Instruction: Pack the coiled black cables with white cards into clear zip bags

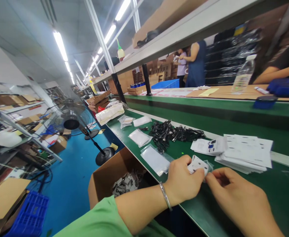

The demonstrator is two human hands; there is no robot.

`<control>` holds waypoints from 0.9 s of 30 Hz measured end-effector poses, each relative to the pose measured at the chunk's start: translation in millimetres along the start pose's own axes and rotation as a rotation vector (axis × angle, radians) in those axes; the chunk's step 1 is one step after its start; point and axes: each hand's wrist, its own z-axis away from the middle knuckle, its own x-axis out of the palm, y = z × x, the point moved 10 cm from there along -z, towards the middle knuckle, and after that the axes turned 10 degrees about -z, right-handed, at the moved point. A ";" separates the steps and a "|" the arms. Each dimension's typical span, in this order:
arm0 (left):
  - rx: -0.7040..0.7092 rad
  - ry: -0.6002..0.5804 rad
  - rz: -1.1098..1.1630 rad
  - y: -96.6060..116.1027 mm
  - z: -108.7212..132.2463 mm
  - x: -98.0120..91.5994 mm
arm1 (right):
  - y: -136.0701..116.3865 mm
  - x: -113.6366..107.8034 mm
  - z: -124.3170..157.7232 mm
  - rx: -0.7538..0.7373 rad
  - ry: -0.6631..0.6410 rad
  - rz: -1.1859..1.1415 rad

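Note:
My left hand (182, 179) is closed round a small white card with dark holes (197, 163), held just above the green workbench (270, 194). My right hand (235, 194) pinches the clear plastic bag edge beside that card. Just beyond the hands lies a stack of white cards (245, 151). A tangle of black cables (170, 132) sits further back on the bench. An empty clear bag (155, 159) lies flat to the left of my left hand.
An open cardboard box (110, 176) with packed items stands below the bench edge. A standing fan (71, 121) is on the blue floor. More bags (139, 136) lie further along. People stand beyond the shelf, and a plastic bottle (244, 74) stands on the far counter.

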 end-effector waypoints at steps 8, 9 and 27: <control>0.022 0.021 -0.001 -0.3 -1.9 -5.7 | 14.9 2.7 -4.5 0.080 -0.057 0.032; 0.005 0.033 0.005 -2.2 -2.8 -6.8 | 15.7 6.2 -4.1 0.062 -0.079 0.032; 0.269 -0.160 -0.282 15.6 -5.4 -0.1 | 29.6 20.9 -2.9 0.121 -0.232 -0.425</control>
